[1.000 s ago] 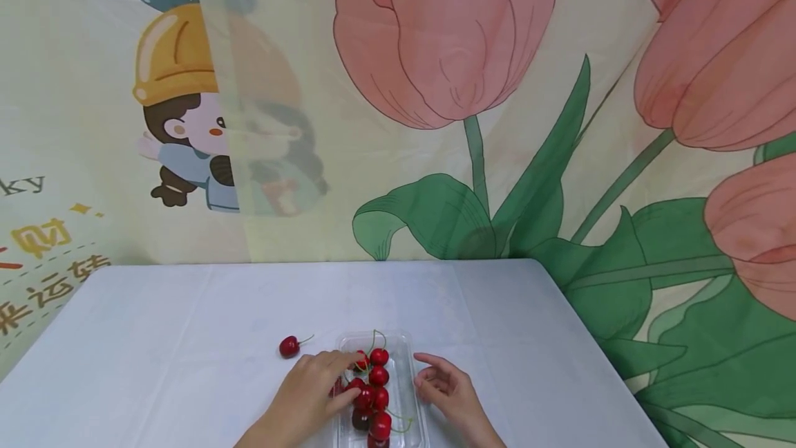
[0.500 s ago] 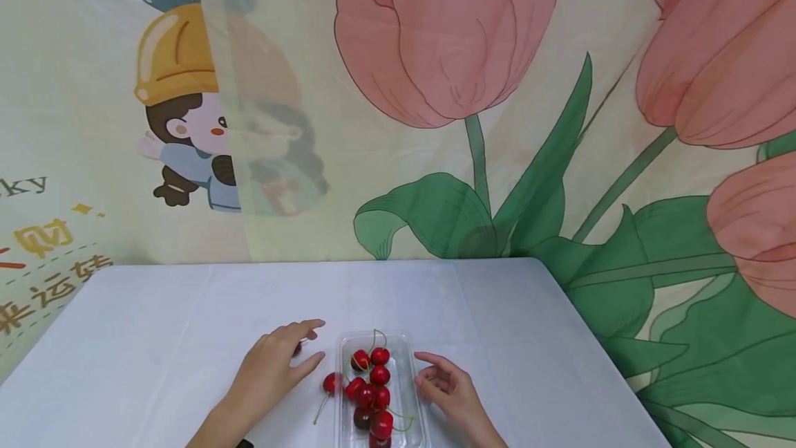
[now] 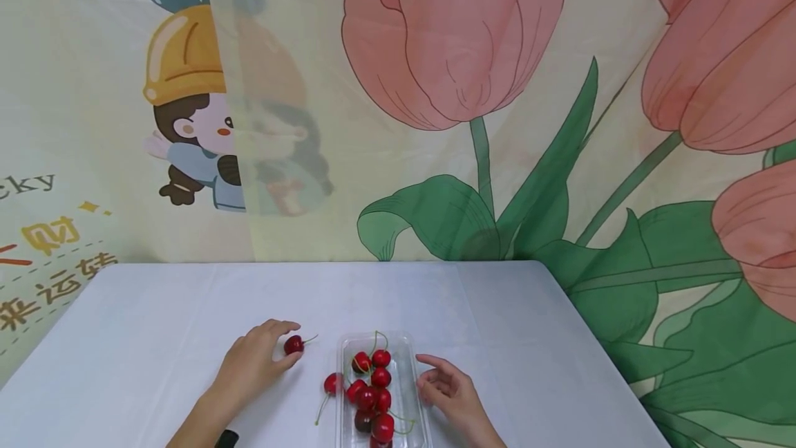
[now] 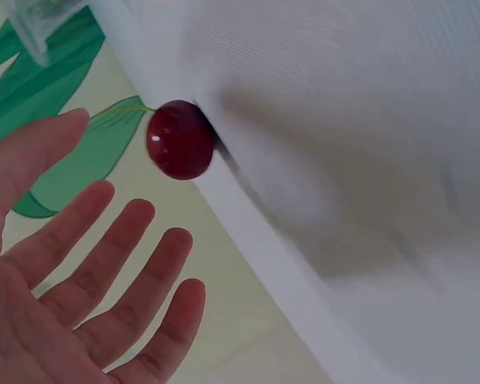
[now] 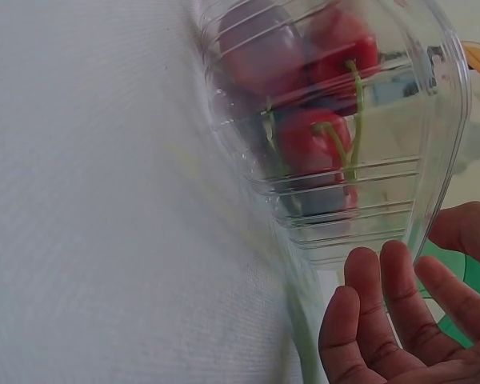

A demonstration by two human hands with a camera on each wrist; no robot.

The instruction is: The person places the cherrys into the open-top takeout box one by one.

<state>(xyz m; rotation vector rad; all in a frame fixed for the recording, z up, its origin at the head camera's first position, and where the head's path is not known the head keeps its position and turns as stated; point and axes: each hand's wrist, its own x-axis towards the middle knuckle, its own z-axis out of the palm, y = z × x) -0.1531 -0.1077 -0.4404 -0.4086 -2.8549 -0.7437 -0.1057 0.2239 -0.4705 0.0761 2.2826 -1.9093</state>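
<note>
A dark red cherry [image 3: 294,344] with a thin stem lies on the white table, left of a clear plastic box [image 3: 403,372]. My left hand [image 3: 253,359] is just left of this cherry, thumb and fingers parted around it. In the left wrist view, a gap shows between the fingers and the cherry [image 4: 182,140]. Several red cherries [image 3: 381,378] with green stems lie in the box. My right hand [image 3: 452,391] is at the box's right side, its fingers loosely bent. In the right wrist view, its fingertips [image 5: 396,254] are close to the box wall; contact is unclear.
Another cherry [image 3: 332,384], its stem pointing toward the front, lies against the outside of the box's left wall. The white-covered table [image 3: 155,337] ends at a printed backdrop [image 3: 298,227] with tulips and a cartoon figure.
My left hand has left the box, where a cherry now lies against the left wall, and moved left to the lone cherry. My right hand has stayed beside the box.
</note>
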